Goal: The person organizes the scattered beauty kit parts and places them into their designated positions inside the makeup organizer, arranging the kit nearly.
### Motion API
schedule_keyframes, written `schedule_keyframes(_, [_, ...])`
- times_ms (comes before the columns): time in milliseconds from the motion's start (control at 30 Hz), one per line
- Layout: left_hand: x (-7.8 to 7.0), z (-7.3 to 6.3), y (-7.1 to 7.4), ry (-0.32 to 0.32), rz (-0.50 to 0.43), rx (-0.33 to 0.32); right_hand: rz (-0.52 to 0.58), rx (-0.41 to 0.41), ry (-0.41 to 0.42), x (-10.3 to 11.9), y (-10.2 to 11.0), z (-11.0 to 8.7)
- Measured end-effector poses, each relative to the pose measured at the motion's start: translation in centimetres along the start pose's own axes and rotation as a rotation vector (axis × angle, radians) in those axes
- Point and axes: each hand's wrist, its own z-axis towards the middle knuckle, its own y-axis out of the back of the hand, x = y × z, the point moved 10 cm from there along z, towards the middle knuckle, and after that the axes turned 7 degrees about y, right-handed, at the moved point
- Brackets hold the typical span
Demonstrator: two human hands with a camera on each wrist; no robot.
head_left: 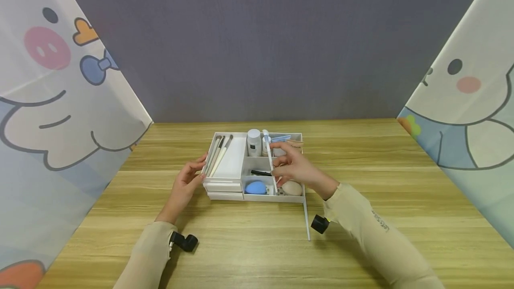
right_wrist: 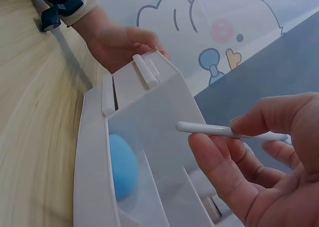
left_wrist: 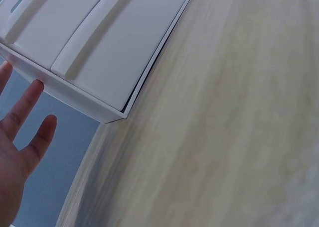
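Note:
My right hand pinches a slim white makeup brush between thumb and fingers, above the right half of a white cosmetics organizer. In the head view, the brush's pale tip points away and its rounded handle end points toward me. My left hand rests against the organizer's left side, with fingers extended and the thumb near the front corner. Several brushes lie in the left tray. A blue makeup sponge and a beige sponge sit in the front compartments.
A white bottle stands in the back compartment, near blue and tan packets. A black stick lies in the middle compartment. From the organizer's front right corner a thin white strip extends over the wooden table.

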Motion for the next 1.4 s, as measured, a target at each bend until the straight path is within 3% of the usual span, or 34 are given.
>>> schedule_keyframes(767, [-0.2,0.1,-0.2,-0.037,-0.044,0.016,0.113,-0.043,-0.010,1.1,-2.8,3.5])
schedule_keyframes(1400, [-0.2,0.1,-0.1,-0.039,-0.043,0.013,0.241,-0.187,-0.013,0.6,-4.9,6.9])
